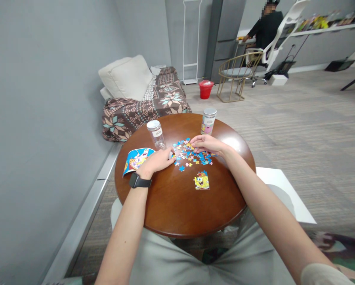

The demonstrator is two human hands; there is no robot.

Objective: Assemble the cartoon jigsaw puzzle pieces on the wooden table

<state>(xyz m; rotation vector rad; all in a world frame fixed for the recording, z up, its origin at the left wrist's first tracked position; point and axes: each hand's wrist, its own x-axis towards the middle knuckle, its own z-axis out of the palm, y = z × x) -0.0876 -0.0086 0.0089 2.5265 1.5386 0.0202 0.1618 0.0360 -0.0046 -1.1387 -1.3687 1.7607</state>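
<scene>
A loose heap of small jigsaw puzzle pieces (197,155), mostly blue with yellow and pink ones, lies mid-table. At its left edge is my left hand (159,160), a black watch on its wrist. Its thumb and forefinger close around a blue and yellow puzzle piece (173,156). My right hand (207,144) reaches over the heap's back right, fingers apart and touching pieces; its palm side is hidden. Nearer me lies a joined puzzle section (201,181) with a yellow cartoon face. The picture sheet (138,157), slightly curled, lies left, partly behind my left hand.
Two jars with silvery lids stand beyond the pieces: a clear jar (157,136) at left and a printed jar (208,122) at right. The round brown table (171,206) sits before my knees. Behind it are a patterned sofa (162,101), a red bin (205,91) and a seated person (268,29).
</scene>
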